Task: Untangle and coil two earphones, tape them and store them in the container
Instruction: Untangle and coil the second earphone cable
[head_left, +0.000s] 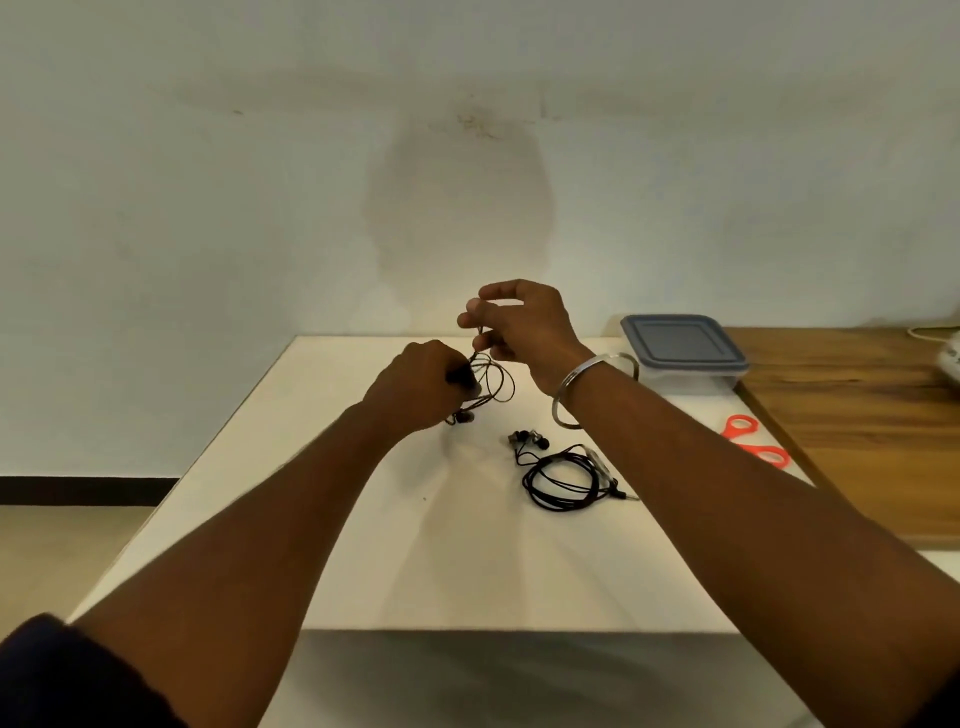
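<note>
Above the far middle of the white table (363, 545), both hands hold one black earphone (496, 382) whose cable hangs in loose loops. My left hand (421, 387) grips the looped bundle, with its earbuds dangling just below the fist. My right hand (519, 325) pinches a strand of the same cable slightly higher. A second black earphone (563, 475) lies coiled on the table to the right, its earbuds at its far-left side. The clear container (683, 358) with a grey-blue lid sits shut at the table's far right corner.
Orange-handled scissors (756, 439) lie at the right edge of the white table, partly behind my right forearm. A wooden surface (857, 415) adjoins on the right, with a white object at its far edge. A plain wall stands behind the table.
</note>
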